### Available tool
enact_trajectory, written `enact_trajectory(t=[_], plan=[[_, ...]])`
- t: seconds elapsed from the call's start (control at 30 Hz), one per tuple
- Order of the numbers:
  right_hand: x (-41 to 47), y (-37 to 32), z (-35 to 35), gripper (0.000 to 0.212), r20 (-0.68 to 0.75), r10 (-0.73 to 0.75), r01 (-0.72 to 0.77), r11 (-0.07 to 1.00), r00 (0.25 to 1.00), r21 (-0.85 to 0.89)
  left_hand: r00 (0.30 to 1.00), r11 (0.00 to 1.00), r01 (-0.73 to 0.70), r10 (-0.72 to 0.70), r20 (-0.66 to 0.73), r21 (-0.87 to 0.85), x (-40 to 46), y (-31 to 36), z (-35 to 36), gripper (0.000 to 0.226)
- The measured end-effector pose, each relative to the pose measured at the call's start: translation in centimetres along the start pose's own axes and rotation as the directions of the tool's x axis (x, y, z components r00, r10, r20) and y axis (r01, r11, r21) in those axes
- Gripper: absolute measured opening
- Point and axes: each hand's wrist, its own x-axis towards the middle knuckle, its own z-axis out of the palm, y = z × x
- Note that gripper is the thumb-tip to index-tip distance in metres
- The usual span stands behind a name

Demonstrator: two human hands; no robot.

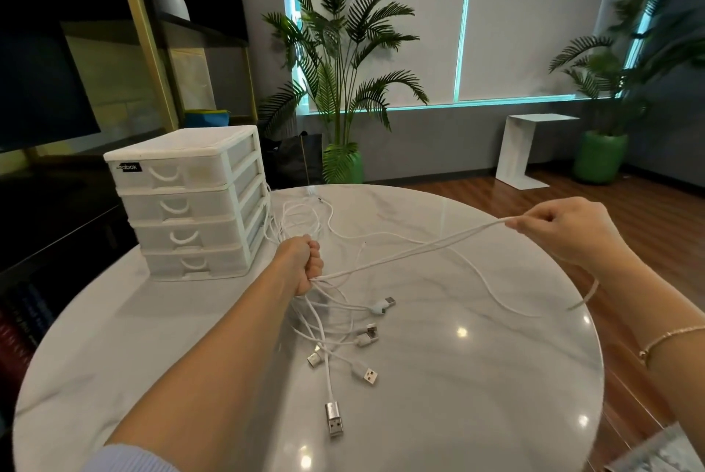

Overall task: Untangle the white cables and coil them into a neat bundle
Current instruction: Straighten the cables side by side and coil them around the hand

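Drawer unit (190,200): one white unit, four drawers, at the bench's (477,376) left rear
Left hand (305,265): grip fisted around the white cables (400,256); bundle gathered inside it
USB plugs (368,375): six counted, fanned on the bench below that fist
Right hand (564,229): grip pinched on cable strands raised above the bench; these run taut back to the left fist

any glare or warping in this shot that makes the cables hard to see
Head view: ceiling-light glare spots on the glossy table, none on the cables; white cables on pale marble read faintly; wide-angle lens bends the window frames; right hand slightly soft; left hand sharp.
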Motion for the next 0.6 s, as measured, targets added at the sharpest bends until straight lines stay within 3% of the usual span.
enact_trajectory(t=[0.17, 0.3, 0.37, 0.53, 0.6], plan=[[0.0, -0.8, -0.2, 0.043, -0.102, 0.036, -0.035, 0.999, 0.994, 0.016, 1.000, 0.999, 0.001, -0.001, -0.005, 0.037, -0.2, -0.4, 0.6, 0.046], [-0.5, -0.7, -1.7, 0.016, 0.102, 0.026, -0.049, 0.974, 0.994, 0.221, 1.000, 1.000, 0.010, -0.010, -0.030, 0.010, -0.1, -0.1, 0.6, 0.047], [-0.7, -0.4, -2.4, 0.014, 0.159, 0.000, -0.045, 0.959, 0.987, 0.281, 0.999, 1.000, 0.018, -0.018, -0.037, 0.002, 0.0, -0.1, 0.4, 0.048], [-0.4, -0.2, -2.6, 0.021, 0.126, 0.035, -0.059, 0.979, 0.991, 0.195, 0.999, 1.000, 0.014, -0.013, -0.041, 0.017, -0.2, -0.1, 1.1, 0.047], [-0.2, -0.2, -2.6, 0.021, 0.212, 0.021, -0.035, 0.998, 0.977, 0.061, 0.999, 1.000, 0.013, -0.012, -0.041, 0.005, -0.3, 0.0, 1.3, 0.047]])
